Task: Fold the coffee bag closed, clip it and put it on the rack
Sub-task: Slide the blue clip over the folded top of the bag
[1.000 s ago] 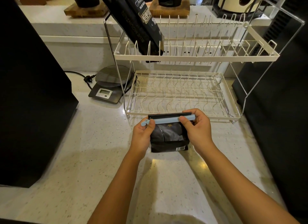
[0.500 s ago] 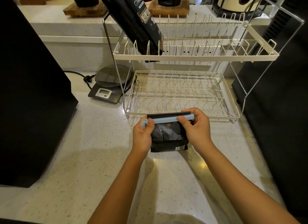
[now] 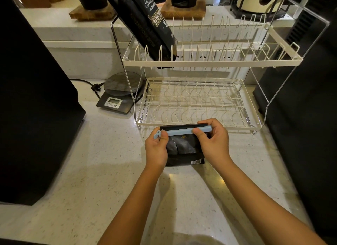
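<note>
A small black coffee bag [image 3: 184,150] stands on the speckled counter just in front of the rack's lower tier. Its top is folded over, and a long light-blue clip [image 3: 180,132] lies across the fold. My left hand [image 3: 157,148] pinches the clip's left end and the bag's left side. My right hand [image 3: 213,140] grips the clip's right end, thumb on the front. The cream two-tier wire rack [image 3: 209,63] stands behind, its lower tier [image 3: 193,100] bare.
A tall black coffee bag [image 3: 145,24] leans in the rack's upper tier at the left. A digital scale [image 3: 118,97] with a cord sits left of the rack. Large black appliances flank the counter on both sides. Wooden boards with dark vessels line the back ledge.
Hardly anything moved. Both hands stay on the clip's ends, and the bag stands in the same spot on the counter.
</note>
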